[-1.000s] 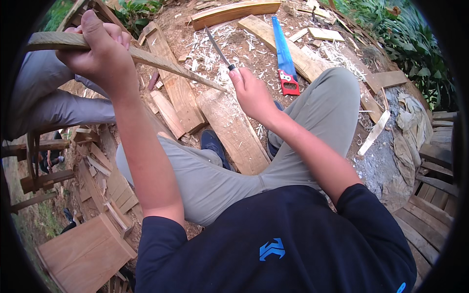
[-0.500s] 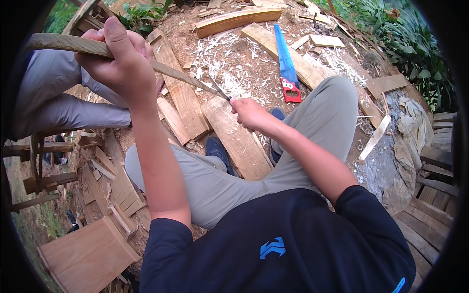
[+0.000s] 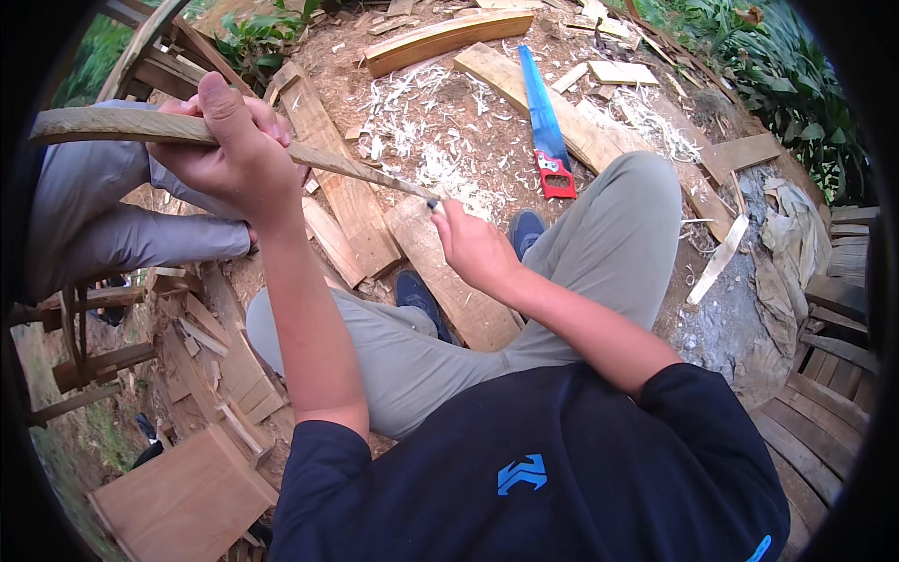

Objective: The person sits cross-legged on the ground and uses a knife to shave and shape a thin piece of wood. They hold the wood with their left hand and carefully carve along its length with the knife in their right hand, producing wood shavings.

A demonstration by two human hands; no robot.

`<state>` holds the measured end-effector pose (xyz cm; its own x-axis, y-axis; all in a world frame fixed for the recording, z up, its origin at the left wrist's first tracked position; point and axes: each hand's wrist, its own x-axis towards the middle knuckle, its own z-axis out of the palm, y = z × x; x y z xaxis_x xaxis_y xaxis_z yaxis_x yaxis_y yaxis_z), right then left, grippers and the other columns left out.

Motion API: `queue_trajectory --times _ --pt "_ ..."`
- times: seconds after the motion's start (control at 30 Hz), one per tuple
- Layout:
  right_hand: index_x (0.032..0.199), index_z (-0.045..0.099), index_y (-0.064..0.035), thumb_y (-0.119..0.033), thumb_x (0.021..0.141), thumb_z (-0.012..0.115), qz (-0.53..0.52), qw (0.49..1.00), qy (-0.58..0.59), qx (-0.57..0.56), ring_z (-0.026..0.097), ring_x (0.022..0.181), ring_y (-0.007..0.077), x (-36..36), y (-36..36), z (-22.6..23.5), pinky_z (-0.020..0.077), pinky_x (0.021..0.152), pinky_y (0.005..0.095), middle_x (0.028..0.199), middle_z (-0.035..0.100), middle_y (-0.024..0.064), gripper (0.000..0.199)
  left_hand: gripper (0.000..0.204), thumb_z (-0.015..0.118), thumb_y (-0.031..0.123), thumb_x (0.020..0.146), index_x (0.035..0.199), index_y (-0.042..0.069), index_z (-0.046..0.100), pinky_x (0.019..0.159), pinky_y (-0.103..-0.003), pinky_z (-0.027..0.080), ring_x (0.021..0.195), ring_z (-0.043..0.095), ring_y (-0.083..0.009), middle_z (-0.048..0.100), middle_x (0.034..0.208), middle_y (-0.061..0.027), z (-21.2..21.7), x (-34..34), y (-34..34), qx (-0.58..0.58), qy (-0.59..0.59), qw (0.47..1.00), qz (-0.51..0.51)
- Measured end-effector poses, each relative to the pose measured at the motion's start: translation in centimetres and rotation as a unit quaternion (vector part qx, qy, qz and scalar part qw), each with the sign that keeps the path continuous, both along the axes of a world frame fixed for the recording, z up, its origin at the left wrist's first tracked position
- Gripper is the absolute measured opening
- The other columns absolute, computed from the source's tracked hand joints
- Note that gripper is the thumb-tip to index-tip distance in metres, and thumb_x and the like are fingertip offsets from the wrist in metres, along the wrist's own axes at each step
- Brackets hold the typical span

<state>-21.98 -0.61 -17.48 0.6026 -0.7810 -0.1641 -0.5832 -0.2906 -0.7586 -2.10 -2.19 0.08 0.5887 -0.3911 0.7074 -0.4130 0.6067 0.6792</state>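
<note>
My left hand (image 3: 229,155) is wrapped round a long, slightly curved wooden strip (image 3: 351,169), thumb upward, and holds it slanting down to the right in front of me. At the strip's lower end my right hand (image 3: 476,248) is closed round the handle of a knife (image 3: 434,205). Only a short bit by the handle shows; the blade cannot be made out against the strip. Beneath that hand a broad wooden plank (image 3: 454,272) lies between my feet.
A blue-bladed handsaw (image 3: 545,112) with a red handle rests against a long board (image 3: 585,131). Pale wood shavings (image 3: 449,173) cover the ground. Another person's grey-trousered legs (image 3: 131,229) are close on the left. A wooden panel (image 3: 183,496) is at lower left, stacked slats (image 3: 815,440) at right.
My right hand has moved slightly down with the knife, and its blade, visible before, no longer shows. The strip has shifted a little left and down with my left hand.
</note>
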Motion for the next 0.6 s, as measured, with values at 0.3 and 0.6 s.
queue_trajectory --times 0.3,0.6 --pt "0.106 0.054 -0.0050 -0.040 0.108 0.042 -0.019 0.785 -0.177 0.594 0.049 0.055 0.0195 -0.2 -4.7 -4.5 0.0438 0.054 0.0379 0.075 0.055 0.0049 0.037 0.037 0.067 0.028 0.101 0.107 0.012 0.034 0.035 -0.026 0.037 0.040 0.045 -0.0139 0.048 0.066 -0.0067 0.2 1.1 0.0 -0.003 0.032 0.999 0.027" --pt "0.112 0.050 -0.0004 -0.036 0.108 0.043 -0.095 0.977 -0.193 -0.007 0.065 0.081 0.0503 0.9 -1.1 1.5 0.0474 0.072 0.0568 0.084 0.066 0.0269 0.036 0.048 0.073 0.034 0.096 0.106 0.012 0.032 0.035 -0.024 0.036 0.042 0.045 -0.0113 0.047 0.068 -0.0055 -0.1 1.6 0.3 0.003 0.030 0.998 0.056"
